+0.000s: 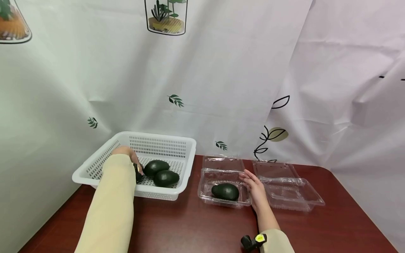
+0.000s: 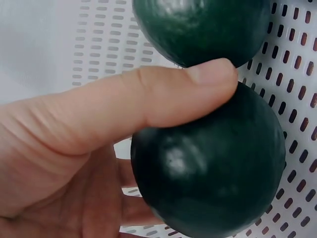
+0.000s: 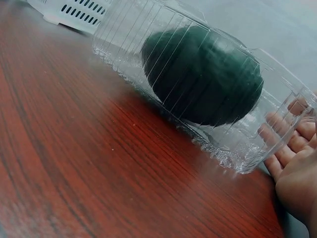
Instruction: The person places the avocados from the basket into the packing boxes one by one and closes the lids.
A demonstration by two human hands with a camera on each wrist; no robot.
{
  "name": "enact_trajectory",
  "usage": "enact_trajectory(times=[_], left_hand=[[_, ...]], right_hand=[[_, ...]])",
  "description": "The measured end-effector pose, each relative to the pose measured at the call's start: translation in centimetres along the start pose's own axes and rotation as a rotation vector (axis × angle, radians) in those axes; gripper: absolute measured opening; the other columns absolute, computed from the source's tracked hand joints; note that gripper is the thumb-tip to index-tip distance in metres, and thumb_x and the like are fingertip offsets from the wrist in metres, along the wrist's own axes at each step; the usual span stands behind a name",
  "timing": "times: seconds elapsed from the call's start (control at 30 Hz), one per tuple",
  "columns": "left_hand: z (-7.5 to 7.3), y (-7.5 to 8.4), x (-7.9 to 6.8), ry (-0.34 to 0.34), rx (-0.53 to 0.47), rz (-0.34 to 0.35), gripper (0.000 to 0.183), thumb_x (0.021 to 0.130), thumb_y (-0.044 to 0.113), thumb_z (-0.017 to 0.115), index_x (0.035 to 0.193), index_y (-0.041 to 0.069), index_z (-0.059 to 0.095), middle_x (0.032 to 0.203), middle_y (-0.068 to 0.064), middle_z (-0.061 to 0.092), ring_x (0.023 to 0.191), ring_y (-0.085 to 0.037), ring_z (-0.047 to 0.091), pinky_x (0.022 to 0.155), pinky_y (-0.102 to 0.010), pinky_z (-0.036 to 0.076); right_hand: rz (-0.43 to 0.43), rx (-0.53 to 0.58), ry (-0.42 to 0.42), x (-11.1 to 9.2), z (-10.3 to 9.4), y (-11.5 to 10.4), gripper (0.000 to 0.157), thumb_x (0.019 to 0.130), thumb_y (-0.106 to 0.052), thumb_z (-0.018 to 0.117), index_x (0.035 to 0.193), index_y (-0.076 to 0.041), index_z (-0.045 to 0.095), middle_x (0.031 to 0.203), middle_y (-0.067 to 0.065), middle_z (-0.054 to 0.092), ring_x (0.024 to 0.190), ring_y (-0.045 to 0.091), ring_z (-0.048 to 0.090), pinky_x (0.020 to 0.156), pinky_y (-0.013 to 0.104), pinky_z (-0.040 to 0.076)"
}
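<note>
My left hand (image 1: pixel 128 153) reaches into a white plastic basket (image 1: pixel 186 165). In the left wrist view it grips a dark green avocado (image 2: pixel 213 173), thumb laid across the top and fingers behind the fruit. Two more avocados, one farther back (image 1: pixel 156 167) and one nearer (image 1: pixel 166 178), lie to its right on the basket floor. One avocado (image 1: pixel 225 192) sits inside a clear plastic clamshell box (image 1: pixel 204 191) whose lid (image 1: pixel 223 162) is folded back. Against the right wall of that box rest the extended fingers of my right hand (image 1: pixel 257 191).
A second clear clamshell box (image 1: pixel 294 196) stands open just right of my right hand, its lid leaning back. All of this is on a dark red-brown wooden table (image 1: pixel 177 225). A patterned white curtain (image 1: pixel 221 88) hangs behind the table.
</note>
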State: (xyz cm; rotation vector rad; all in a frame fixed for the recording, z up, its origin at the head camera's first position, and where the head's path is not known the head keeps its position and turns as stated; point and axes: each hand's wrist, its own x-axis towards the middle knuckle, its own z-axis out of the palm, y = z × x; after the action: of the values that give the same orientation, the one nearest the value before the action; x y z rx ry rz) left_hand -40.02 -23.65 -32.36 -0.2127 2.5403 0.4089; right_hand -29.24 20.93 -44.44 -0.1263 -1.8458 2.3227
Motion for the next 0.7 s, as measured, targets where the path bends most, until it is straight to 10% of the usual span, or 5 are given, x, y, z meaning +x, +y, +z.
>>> enact_trajectory(times=[0.7], left_hand=[[-1.2,0.0,-0.6,-0.081,0.214,0.135,0.074,0.074,0.04,0.073,0.126,-0.006,0.05,0.132,-0.034,0.038,0.117,-0.044,0.042,0.085,-0.044,0.045]], right_hand=[[0.004,0.011,-0.003,0.0,0.0,-0.1,0.046,0.094,-0.001,0.041,0.139,0.005,0.035,0.105,-0.003,0.065,0.099,0.007,0.059,0.089,0.024,0.042]])
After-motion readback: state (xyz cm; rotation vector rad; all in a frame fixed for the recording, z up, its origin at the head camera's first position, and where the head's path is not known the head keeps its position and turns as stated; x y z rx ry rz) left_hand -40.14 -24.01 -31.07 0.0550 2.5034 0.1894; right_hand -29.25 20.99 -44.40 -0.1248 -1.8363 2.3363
